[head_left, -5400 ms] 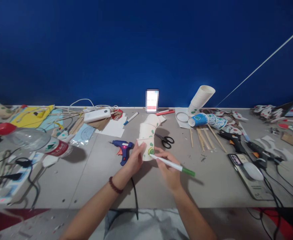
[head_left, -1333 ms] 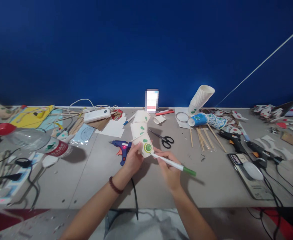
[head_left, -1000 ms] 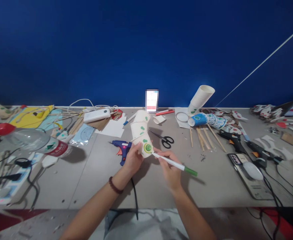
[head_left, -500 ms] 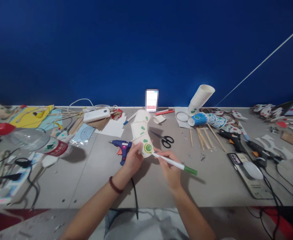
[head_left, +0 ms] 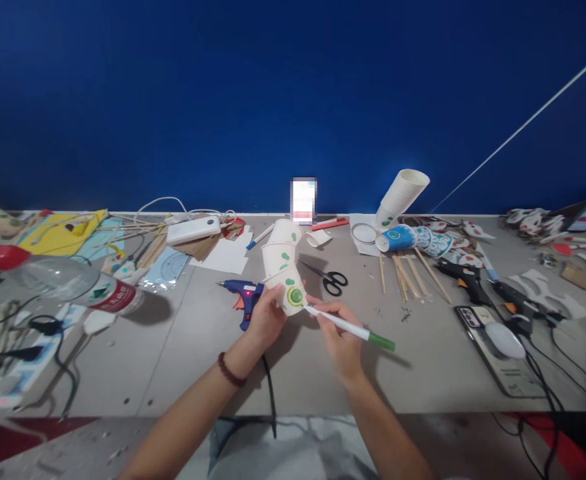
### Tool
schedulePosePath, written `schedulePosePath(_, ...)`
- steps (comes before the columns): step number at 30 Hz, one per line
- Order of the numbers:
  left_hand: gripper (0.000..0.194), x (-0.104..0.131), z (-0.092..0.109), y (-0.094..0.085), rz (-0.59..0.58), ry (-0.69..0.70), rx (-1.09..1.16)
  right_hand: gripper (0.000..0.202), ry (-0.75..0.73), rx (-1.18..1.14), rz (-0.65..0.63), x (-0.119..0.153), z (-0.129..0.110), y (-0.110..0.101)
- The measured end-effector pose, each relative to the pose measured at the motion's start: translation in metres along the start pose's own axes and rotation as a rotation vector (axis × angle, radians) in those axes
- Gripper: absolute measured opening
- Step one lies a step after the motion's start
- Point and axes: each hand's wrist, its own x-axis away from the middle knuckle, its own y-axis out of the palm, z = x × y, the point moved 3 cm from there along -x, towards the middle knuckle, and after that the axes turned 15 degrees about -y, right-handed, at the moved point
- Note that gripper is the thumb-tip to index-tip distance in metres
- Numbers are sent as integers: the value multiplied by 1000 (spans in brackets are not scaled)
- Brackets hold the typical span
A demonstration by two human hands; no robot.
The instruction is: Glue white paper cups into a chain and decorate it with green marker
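Note:
My left hand (head_left: 269,319) is closed around the lowest of a joined row of white paper cups (head_left: 280,259) printed with green leaf shapes. A green ring with a green centre shows on the end cup's side, turned toward me. Between the fingers of my right hand (head_left: 341,337) is a white marker (head_left: 345,325) with a green end; its tip is at the cup's edge, beside the green ring. Just left of my left hand lies a blue glue gun (head_left: 245,293). A pair of black scissors (head_left: 331,280) rests right of the cups.
A stack of paper cups (head_left: 403,193) leans at the back right, behind blue-painted cups (head_left: 397,238) and wooden sticks (head_left: 405,277). Right of these are black glue guns (head_left: 465,279) and a phone (head_left: 497,360). A plastic bottle (head_left: 73,280) and power strip (head_left: 43,360) lie left.

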Motion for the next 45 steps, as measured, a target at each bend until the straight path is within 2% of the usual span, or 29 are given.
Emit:
schedulePosePath(5,53,-1,0,-1,1,-8,-2,9,-8,-2,-8,0,-3,1)
schedulePosePath(13,55,0,0,-1,-13,0,7,6,35,8,64,-2,-1,-1)
schedulePosePath(30,57,1,1,2,1,-18,-13,6,2,-15,-21,0,-2,1)
schedulePosePath(39,54,0,0,-3,-9,-4,-13,8,27,8,58,-2,-3,0)
schedulePosePath(45,49,-2,-1,-4,-10,7,-33,9,21,35,53,-2,0,-2)
